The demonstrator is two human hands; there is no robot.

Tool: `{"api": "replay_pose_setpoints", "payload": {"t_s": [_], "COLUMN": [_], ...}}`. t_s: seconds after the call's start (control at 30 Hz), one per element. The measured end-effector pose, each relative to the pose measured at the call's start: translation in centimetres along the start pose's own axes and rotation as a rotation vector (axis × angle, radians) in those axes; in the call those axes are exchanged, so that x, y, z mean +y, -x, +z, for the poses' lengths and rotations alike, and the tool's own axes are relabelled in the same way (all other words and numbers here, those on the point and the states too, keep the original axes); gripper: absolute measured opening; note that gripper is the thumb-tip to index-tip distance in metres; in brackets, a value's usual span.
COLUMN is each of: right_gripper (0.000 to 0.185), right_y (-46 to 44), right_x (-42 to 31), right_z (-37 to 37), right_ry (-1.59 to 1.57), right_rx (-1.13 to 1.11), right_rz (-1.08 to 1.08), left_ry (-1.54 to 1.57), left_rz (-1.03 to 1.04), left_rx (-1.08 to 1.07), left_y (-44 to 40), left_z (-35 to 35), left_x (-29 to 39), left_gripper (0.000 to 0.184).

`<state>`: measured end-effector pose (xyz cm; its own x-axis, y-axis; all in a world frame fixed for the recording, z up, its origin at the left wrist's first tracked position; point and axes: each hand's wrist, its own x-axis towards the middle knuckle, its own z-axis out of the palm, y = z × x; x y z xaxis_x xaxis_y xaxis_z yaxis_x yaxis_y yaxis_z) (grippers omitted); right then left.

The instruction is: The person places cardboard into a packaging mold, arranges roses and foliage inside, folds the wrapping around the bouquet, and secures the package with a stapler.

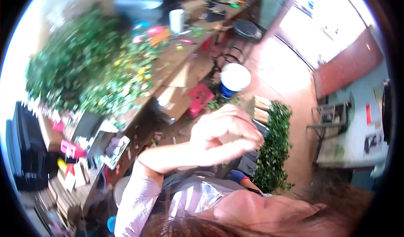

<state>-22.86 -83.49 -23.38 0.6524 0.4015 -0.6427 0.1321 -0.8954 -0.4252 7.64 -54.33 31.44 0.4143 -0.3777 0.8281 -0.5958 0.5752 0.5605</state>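
Note:
My left hand [225, 132] is raised in the middle of the view, at the end of a bent bare forearm with a pale sleeve pushed up to the elbow. Its fingers and thumb curve together and meet at the tips, leaving a gap in the palm. Anything pinched there is too blurred to make out. Behind the fingertips are a dark object [248, 163] and leafy green plants [273, 146]. My right hand does not show. Part of a face and a striped shirt [195, 199] fill the bottom, near a dark blue sleeve with a red cuff [237, 177], whose owner I cannot tell.
A long wooden bench [176, 64] runs diagonally, with a big heap of green leaves [80, 56], a white cup [176, 20], boxes and papers. Beside it stand a white and blue bucket [235, 78] and a dark round stool [247, 28]. A chair [332, 115] stands right, near a bright doorway.

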Motion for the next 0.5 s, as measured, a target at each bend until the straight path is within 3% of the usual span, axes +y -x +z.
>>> {"api": "replay_pose_setpoints", "payload": {"t_s": [0.03, 0.1, 0.17, 0.2, 0.23, 0.3, 0.33, 0.5], "right_gripper": [0.036, 0.021, 0.016, 0.018, 0.02, 0.027, 0.033, 0.036], "right_y": [-2.1, -7.6, -7.7, -8.9, -9.8, -12.2, -13.0, -21.8], "right_x": [1.8, 3.8, -3.1, -4.5, -6.7, -12.2, -17.3, -26.5], "right_z": [2.4, 7.3, -1.1, -2.5, -5.2, -9.9, -12.3, -19.6], "right_ry": [0.237, 0.428, 0.197, 0.476, 0.468, 0.449, -0.188, -0.029], "right_rx": [-0.033, -0.014, 0.127, -0.003, 0.055, 0.191, 0.252, 0.333], "right_rz": [-0.159, -0.138, -0.283, -0.335, -0.353, -0.404, 0.018, -0.285], "left_ry": [0.018, -0.009, -0.076, -0.08, -0.086, -0.074, -0.151, -0.871], "left_rz": [0.072, 0.11, 0.047, 0.083, 0.118, 0.32, 0.433, 0.993], "left_rx": [0.008, 0.101, 0.269, 0.323, 0.378, 0.409, 0.432, 0.583], "left_y": [-1.1, -1.6, -1.6, -0.7, 0.3, 1.9, 3.1, 13.4], "left_z": [-3.1, -7.6, -10.3, -11.7, -13.0, -15.6, -16.7, -19.7], "left_x": [4.0, 12.4, 20.1, 22.2, 24.2, 27.2, 28.6, 34.3], "left_gripper": [0.025, 0.025, 0.028, 0.027, 0.026, 0.02, 0.019, 0.016]}}
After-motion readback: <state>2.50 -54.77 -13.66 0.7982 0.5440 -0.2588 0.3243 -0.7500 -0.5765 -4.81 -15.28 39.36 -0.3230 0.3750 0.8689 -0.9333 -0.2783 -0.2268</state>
